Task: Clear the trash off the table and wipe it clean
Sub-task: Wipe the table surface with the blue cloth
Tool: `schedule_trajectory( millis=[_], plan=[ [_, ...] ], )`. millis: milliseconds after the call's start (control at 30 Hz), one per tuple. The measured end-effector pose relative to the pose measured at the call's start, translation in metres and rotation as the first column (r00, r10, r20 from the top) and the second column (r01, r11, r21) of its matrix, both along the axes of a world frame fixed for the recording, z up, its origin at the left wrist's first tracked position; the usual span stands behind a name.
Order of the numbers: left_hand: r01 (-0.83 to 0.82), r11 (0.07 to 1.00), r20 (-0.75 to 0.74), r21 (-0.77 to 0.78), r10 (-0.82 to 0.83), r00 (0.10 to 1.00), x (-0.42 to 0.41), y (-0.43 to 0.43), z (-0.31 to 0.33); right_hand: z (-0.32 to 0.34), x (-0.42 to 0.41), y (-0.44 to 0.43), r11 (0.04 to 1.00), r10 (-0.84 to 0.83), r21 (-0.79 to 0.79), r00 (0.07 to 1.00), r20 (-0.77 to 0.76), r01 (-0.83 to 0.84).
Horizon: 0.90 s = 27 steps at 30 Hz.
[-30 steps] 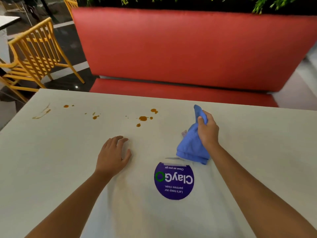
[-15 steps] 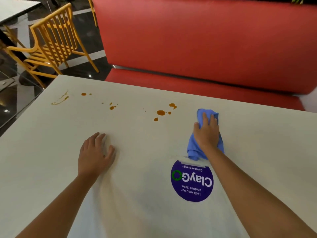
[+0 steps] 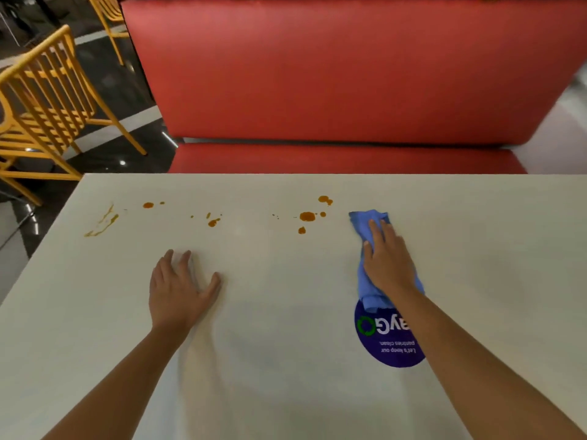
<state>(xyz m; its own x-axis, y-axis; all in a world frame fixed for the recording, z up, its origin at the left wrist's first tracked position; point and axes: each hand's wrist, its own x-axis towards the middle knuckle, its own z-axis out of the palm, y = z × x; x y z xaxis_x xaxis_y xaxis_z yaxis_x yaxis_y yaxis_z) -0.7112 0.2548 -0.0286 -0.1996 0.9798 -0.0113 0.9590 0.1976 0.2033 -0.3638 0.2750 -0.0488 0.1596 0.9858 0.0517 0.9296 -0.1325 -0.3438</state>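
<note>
Down went the blue cloth (image 3: 371,298) under the right hand (image 3: 387,262), fingers flat; the left hand (image 3: 178,290) lay spread open on the table (image 3: 286,328).

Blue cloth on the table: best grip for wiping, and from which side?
From above, across the bunched middle of the blue cloth, where the right hand lies flat on it. It lies as a narrow rumpled strip on the table, running away from the person, with no raised edge for a side pinch. That probably leaves the far end free for the orange spots.
</note>
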Motion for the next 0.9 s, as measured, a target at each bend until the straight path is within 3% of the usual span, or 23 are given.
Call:
schedule_trajectory(
  millis=[133,233,533,700,900],
  plan=[
    [-0.065,0.997,0.08,0.037,0.062,0.995,-0.02,-0.001,-0.003,-0.001,-0.004,0.022,0.974,-0.223,-0.059,0.971,-0.084,0.219],
    [-0.103,0.993,0.092,0.05,0.098,0.991,-0.036,-0.001,-0.006,0.001,-0.011,0.046,0.956,-0.292,-0.05,0.945,-0.149,0.288],
    [-0.138,0.99,0.053,0.003,0.138,0.989,-0.045,-0.008,-0.025,-0.002,-0.067,0.078,0.989,-0.141,-0.061,0.986,-0.085,0.137],
    [-0.152,0.988,0.053,0.03,0.15,0.987,-0.044,-0.008,-0.025,-0.006,-0.056,0.053,1.0,0.017,0.018,0.977,-0.215,-0.013],
    [-0.172,0.984,0.054,0.042,0.17,0.984,-0.042,-0.007,-0.025,-0.002,-0.017,0.06,0.997,-0.057,0.043,0.969,-0.242,0.07]
  ],
)
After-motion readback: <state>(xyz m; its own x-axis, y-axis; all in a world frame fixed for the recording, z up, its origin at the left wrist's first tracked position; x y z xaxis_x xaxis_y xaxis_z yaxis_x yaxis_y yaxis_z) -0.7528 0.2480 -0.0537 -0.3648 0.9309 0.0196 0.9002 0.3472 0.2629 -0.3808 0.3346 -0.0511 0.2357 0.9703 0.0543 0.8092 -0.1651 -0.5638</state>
